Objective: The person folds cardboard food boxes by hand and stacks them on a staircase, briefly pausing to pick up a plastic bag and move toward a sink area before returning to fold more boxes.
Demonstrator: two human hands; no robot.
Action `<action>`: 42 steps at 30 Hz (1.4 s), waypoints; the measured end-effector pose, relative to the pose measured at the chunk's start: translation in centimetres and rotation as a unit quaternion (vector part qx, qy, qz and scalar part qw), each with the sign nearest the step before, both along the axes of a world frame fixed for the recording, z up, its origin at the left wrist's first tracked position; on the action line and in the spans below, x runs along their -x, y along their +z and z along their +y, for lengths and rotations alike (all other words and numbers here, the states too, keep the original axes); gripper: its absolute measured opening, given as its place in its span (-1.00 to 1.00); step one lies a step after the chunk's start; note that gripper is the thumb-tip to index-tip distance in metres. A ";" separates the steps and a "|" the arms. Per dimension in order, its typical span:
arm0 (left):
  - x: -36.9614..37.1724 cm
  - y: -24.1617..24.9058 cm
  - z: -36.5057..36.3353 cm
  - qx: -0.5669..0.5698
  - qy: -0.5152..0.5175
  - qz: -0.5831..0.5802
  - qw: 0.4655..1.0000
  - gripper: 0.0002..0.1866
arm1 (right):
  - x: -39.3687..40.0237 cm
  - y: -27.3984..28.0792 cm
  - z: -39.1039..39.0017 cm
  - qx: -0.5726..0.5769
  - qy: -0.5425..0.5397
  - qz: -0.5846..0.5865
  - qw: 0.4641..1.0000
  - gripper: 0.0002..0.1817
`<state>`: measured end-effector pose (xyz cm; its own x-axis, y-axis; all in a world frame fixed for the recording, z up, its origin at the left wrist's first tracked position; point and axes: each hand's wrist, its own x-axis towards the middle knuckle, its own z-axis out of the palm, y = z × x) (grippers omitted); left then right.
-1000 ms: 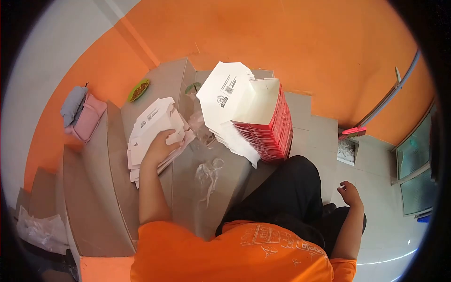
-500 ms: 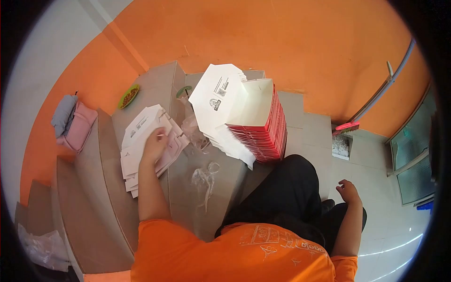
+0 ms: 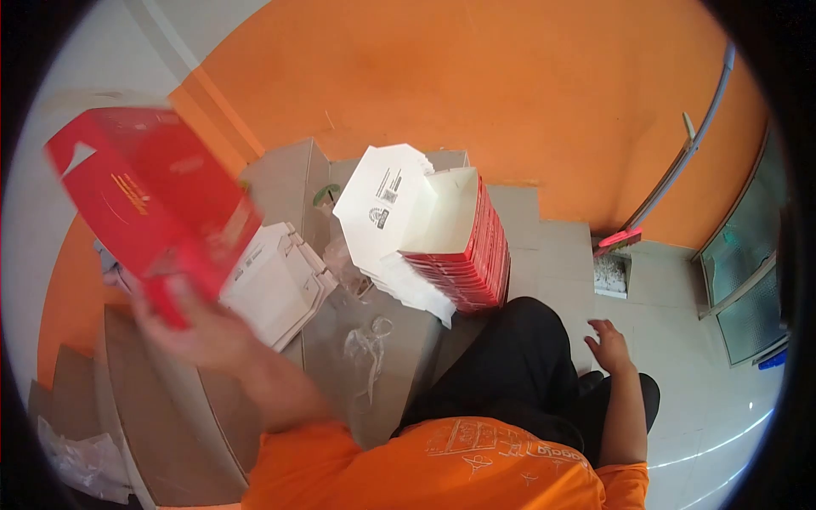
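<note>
My left hand, smeared by motion, grips a red cardboard food box blank by its lower edge and holds it up at the left. Below and behind that blank lies a pile of flat cardboard blanks, white side up, on a step. In the middle stands a tall stack of nested, folded boxes, red outside and white inside, with white printed lids spread to the left. My right hand hangs over the floor beside my knee, holding nothing, its fingers apart.
Grey tiled steps descend on the left. Clear plastic scraps lie beside my leg, and a plastic bag sits at lower left. A pink-headed brush leans against the orange wall.
My left hand has lifted a blank off the pile and swung it left and up, turning its red side into view. My right hand stays nearly where it was.
</note>
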<state>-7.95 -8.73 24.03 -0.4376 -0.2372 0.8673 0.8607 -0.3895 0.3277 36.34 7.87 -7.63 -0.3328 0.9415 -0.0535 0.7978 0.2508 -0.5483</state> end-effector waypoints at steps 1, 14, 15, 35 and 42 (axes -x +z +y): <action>-1.9 -2.2 1.7 0.047 -0.029 -0.023 0.998 -0.56 | 1.9 2.0 -0.5 -0.096 0.029 0.057 0.993 -0.51; -24.4 -11.8 8.3 0.313 -0.795 -0.009 0.520 -0.44 | 2.6 21.0 -12.3 -0.604 -0.007 0.001 0.797 -0.66; -25.0 -10.9 8.3 0.365 -0.832 -0.048 0.416 -0.45 | 2.0 21.0 -12.6 -0.605 -0.014 -0.026 0.795 -0.65; -26.9 -10.6 7.0 0.276 -0.883 -0.206 0.320 -0.61 | 0.9 18.5 -14.0 -0.655 -0.053 -0.009 0.754 -0.61; -26.7 -11.5 9.1 0.253 -0.925 -0.146 0.245 -0.64 | -0.1 19.6 -14.2 -0.590 -0.073 0.165 0.787 -0.59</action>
